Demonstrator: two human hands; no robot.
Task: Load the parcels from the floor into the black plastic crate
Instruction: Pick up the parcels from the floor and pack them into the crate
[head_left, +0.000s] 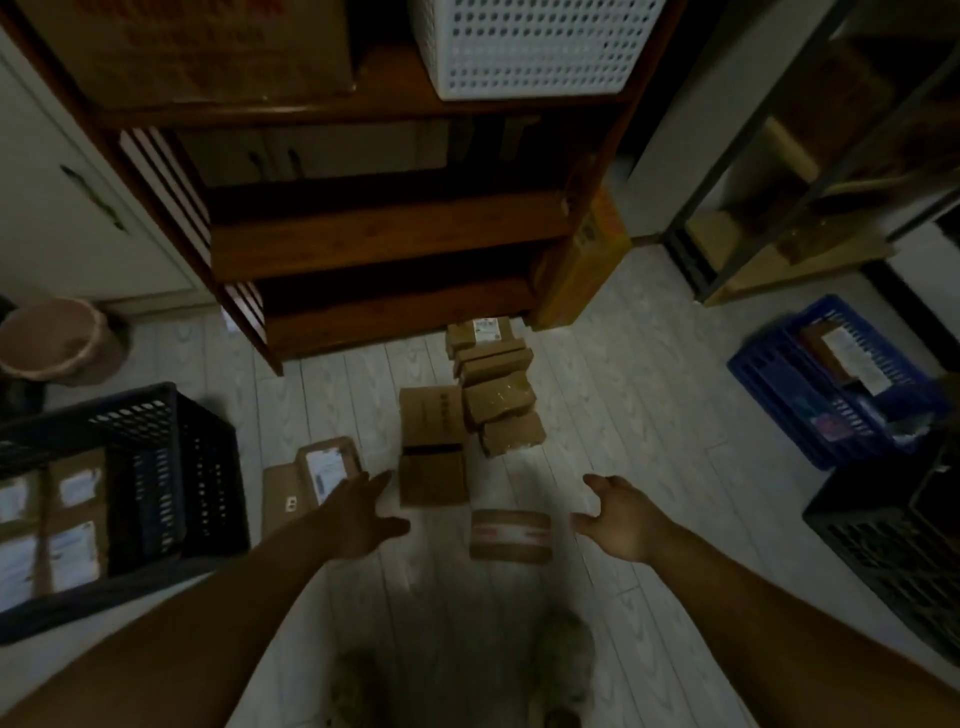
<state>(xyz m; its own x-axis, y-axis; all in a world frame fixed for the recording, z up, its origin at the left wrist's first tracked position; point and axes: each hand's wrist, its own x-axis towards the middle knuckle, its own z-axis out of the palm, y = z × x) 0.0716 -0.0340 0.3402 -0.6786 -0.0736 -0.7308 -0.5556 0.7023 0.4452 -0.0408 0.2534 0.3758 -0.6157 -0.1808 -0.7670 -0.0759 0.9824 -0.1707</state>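
Hovering above the pale plank floor (649, 395), the left hand (358, 514) and right hand (621, 519) are spread, fingers loosely extended, holding nothing. Bare floor lies between them around a small taped cardboard parcel (511, 535). Other brown rectangular parcels lie beyond: a flat box (434, 452), a labelled one (322, 473) beside the left hand, and a leaning stack (493, 384) by the wooden shelf (395, 244). The lattice-walled black plastic crate (202, 467) stands at the floor's left edge, with parcels inside. A blue crate (763, 384) and a second black crate (893, 545) hem the right.
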